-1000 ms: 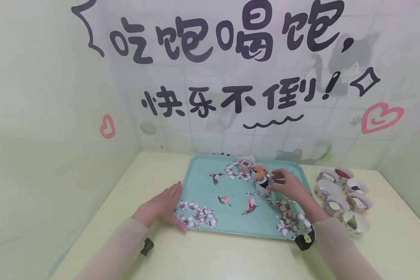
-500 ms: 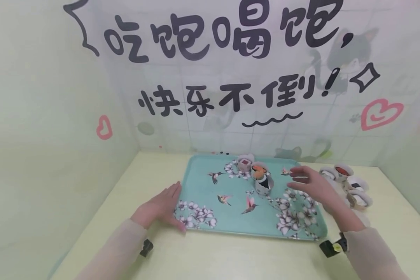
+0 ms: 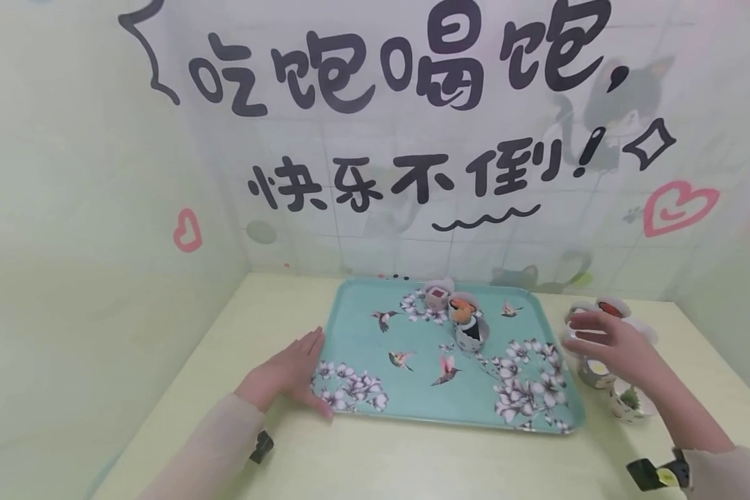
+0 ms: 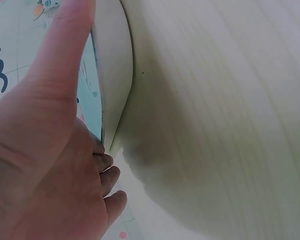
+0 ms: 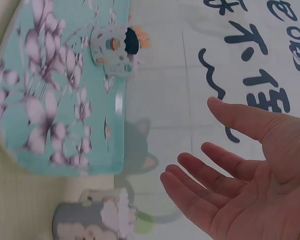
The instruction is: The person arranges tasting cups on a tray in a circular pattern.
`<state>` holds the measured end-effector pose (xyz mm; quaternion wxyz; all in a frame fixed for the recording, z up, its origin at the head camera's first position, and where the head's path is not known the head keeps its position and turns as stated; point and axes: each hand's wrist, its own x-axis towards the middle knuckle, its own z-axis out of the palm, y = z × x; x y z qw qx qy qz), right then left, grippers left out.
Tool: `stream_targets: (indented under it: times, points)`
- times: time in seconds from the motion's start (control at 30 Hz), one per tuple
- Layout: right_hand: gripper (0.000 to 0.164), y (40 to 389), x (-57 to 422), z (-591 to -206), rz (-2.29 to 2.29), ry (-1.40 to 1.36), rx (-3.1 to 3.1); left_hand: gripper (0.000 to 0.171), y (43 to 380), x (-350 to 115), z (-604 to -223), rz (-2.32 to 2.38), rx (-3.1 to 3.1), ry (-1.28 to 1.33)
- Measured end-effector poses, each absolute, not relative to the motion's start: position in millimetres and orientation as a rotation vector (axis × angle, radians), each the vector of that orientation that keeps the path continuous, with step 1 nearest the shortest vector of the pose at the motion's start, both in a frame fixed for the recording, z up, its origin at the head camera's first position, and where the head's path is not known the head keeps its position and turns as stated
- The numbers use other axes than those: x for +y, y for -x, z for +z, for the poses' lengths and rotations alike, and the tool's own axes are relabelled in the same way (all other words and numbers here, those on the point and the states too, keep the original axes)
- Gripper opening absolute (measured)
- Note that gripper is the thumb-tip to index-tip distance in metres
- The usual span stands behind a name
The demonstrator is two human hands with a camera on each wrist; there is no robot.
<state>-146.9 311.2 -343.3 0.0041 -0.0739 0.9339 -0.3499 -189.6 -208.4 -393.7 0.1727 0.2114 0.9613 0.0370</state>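
Note:
My left hand rests at the left edge of a turquoise tray with printed birds and flowers, its fingers straight and the thumb along the front corner. Toward the tray's back stand three small patterned cups in a slanting row. They are a cup with a red-centred piece, one with an orange piece and one with a black-and-white piece. Empty and with fingers loosely spread, my right hand hovers over the cup group right of the tray, covering some of them.
Several more cups stand right of the tray, among them one with red filling, one with a white-and-yellow piece and one with a green leaf. A printed wall closes off the table's back.
From beside the black-and-white cup on the tray, my right hand has drawn away and moved right, over the cup group. That cup stays on the tray. My left hand has not moved.

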Motion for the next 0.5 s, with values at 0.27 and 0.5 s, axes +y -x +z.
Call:
stream_targets:
  times: [0.27,0.5]
  points:
    - [0.057,131.6,346.8,-353.8,-1.069,0.154,2.957,0.146,186.7,-208.8,-389.7,0.094,2.727,-0.604]
    - [0.055,119.2,375.5,-356.7,-1.043,0.070,2.990,0.145,185.7,-206.2,-389.5,0.114,2.725,-0.609]
